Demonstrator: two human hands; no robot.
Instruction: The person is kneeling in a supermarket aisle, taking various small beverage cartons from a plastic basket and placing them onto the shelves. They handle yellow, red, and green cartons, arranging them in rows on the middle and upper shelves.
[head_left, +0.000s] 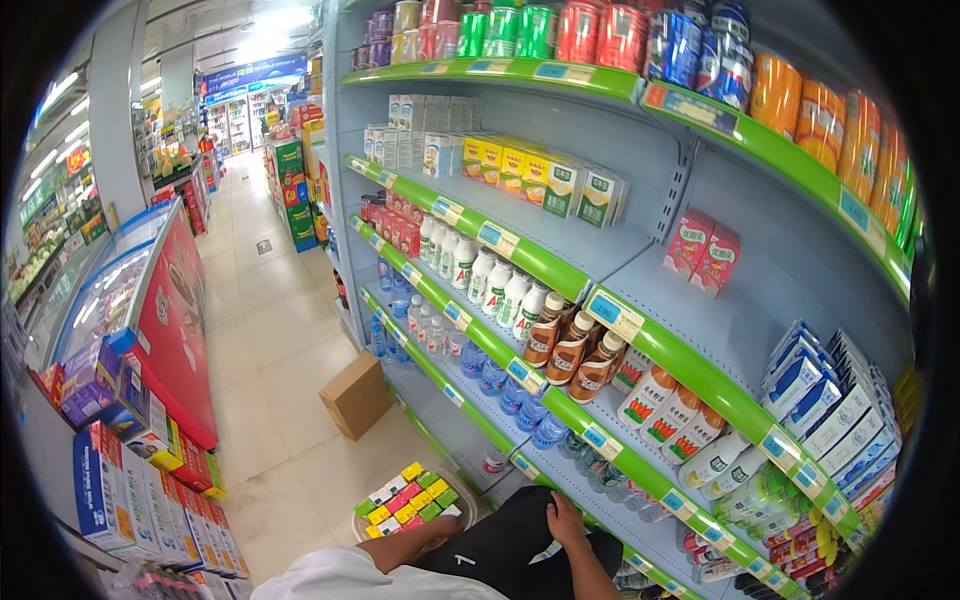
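Note:
My left hand is down at the right side of a round container on the floor, beside my black trouser leg. Small drink cartons in yellow, green, pink and white fill that container in rows. A white carton lies right by my fingers; whether they grip it cannot be told. On the knee of my black trousers rests my right hand, with nothing visible in it. Close by, the bottom shelf holds a small bottle or jar with a red and white label.
Grey shelving with green price rails rises at the right, stocked with cartons, bottles and cans. A brown cardboard box stands on the tiled floor. Stacked milk boxes and a red chest freezer line the left side.

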